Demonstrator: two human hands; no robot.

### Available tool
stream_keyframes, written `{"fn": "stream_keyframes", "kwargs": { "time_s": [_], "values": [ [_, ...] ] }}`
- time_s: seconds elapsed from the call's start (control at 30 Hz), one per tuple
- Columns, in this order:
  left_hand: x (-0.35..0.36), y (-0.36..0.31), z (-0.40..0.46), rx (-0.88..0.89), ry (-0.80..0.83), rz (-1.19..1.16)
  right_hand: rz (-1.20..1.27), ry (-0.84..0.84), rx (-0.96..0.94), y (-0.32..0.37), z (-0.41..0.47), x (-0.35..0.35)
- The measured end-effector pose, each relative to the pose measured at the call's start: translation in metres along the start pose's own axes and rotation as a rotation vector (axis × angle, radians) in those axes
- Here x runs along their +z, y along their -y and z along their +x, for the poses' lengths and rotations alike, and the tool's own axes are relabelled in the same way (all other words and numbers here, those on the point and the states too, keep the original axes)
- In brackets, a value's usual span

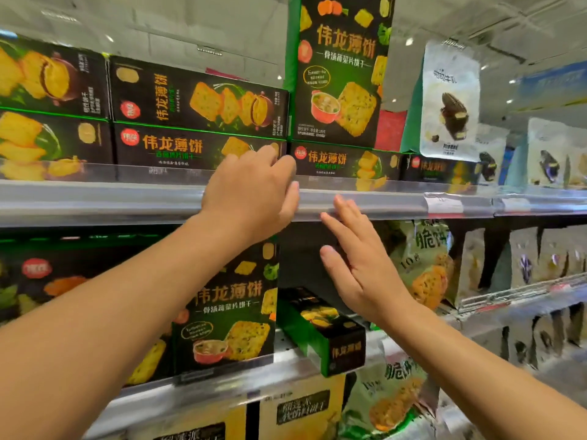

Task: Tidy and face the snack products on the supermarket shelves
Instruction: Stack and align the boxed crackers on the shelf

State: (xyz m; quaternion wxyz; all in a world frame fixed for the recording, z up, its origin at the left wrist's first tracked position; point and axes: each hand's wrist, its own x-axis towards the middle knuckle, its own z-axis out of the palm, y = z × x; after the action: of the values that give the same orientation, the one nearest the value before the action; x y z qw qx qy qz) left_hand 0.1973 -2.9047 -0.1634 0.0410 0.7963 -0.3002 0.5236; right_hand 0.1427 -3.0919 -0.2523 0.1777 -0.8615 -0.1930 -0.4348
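Note:
Black and green biscuit boxes lie stacked flat on the upper shelf (95, 201). My left hand (254, 192) reaches up to the lower flat box (178, 150), its fingers curled over the box's right end, in the gap before the neighbouring flat box (343, 161); the thumb lies by the clear shelf lip. My right hand (359, 258) is open with straight fingers just below the shelf, its fingertips at the price rail (397, 206). An upright box (340, 74) stands on the flat boxes right of my left hand.
White snack bags (451, 100) stand at the upper right. On the lower shelf stand an upright box (228, 306), a box turned end-on and askew (320, 331) and green biscuit bags (425, 258). More bags fill the right-hand shelves.

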Motion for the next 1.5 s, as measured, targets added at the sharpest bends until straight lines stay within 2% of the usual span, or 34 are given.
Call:
{"fn": "stream_keyframes", "kwargs": {
  "time_s": [0.13,0.3,0.4,0.53,0.7,0.93,1.1,1.2,1.37,1.5],
  "values": [
    [0.002,-0.005,0.001,-0.134,-0.062,0.012,0.102,0.160,-0.035,-0.018,-0.053,-0.004],
    [0.003,-0.010,-0.003,-0.143,-0.071,0.068,0.195,0.411,0.020,-0.043,-0.096,0.003],
    [0.004,-0.009,-0.003,-0.132,-0.072,0.110,0.133,0.538,-0.011,-0.053,-0.102,0.012],
    [0.007,-0.007,-0.003,-0.125,-0.092,0.148,0.127,0.411,-0.031,-0.057,-0.094,0.019],
    [0.010,-0.004,-0.003,-0.093,-0.119,0.160,0.477,0.288,0.158,-0.059,-0.045,0.012],
    [0.009,-0.003,-0.005,-0.077,-0.134,0.142,0.696,0.309,0.402,-0.057,0.011,0.029],
    [0.011,-0.002,-0.006,-0.067,-0.137,0.159,0.690,0.506,0.441,-0.065,-0.012,0.052],
    [0.011,-0.003,-0.006,-0.071,-0.131,0.154,0.716,0.462,0.468,-0.070,-0.031,0.053],
    [0.005,-0.004,-0.006,-0.125,-0.055,0.035,0.745,0.360,0.285,-0.063,-0.052,0.025],
    [-0.017,0.009,-0.010,-0.024,0.058,-0.024,0.734,0.356,0.135,-0.044,-0.029,-0.025]
  ]
}}
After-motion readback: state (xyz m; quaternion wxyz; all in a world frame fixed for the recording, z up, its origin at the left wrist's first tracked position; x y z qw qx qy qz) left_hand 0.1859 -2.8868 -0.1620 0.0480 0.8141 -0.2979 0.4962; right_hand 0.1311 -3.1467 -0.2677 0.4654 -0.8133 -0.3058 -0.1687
